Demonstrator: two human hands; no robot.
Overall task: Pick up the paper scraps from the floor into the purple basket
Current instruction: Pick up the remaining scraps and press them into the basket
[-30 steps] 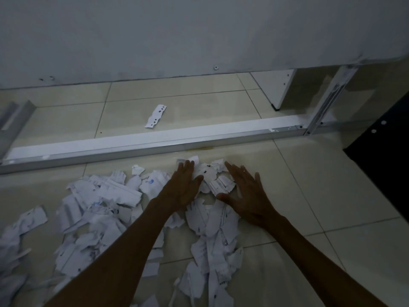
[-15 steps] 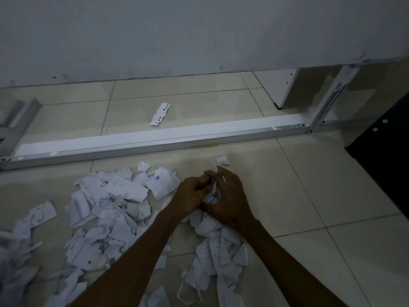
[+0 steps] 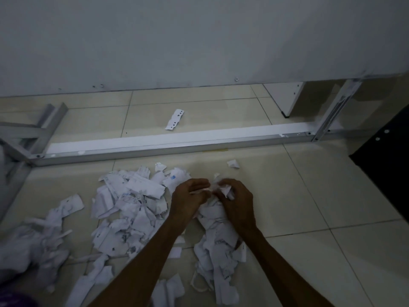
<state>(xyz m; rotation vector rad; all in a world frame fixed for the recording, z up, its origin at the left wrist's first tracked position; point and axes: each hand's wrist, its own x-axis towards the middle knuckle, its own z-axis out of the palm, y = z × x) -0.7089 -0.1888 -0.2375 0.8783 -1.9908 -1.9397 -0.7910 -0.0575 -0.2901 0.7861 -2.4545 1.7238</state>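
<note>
Torn white paper scraps (image 3: 132, 209) lie in a wide heap on the beige tiled floor, spreading left and toward me. My left hand (image 3: 188, 198) and my right hand (image 3: 236, 200) are together over the heap's far right end, fingers curled around a bunch of scraps (image 3: 218, 189) gathered between them. More scraps (image 3: 219, 251) trail down under my forearms. One small scrap (image 3: 232, 163) lies alone beyond my hands. A long strip (image 3: 174, 119) lies past the metal rail. A sliver of the purple basket (image 3: 13, 300) shows at the bottom left corner.
A grey metal floor rail (image 3: 177, 145) of a desk frame crosses the floor just beyond the scraps, with upright legs at the left (image 3: 44, 125) and right (image 3: 334, 111). A white panel (image 3: 199, 41) fills the top. A black object (image 3: 387, 156) stands at the right edge.
My hands went from flat and spread on the scraps to curled together, raking a bunch of scraps between them. They have drawn slightly toward me.
</note>
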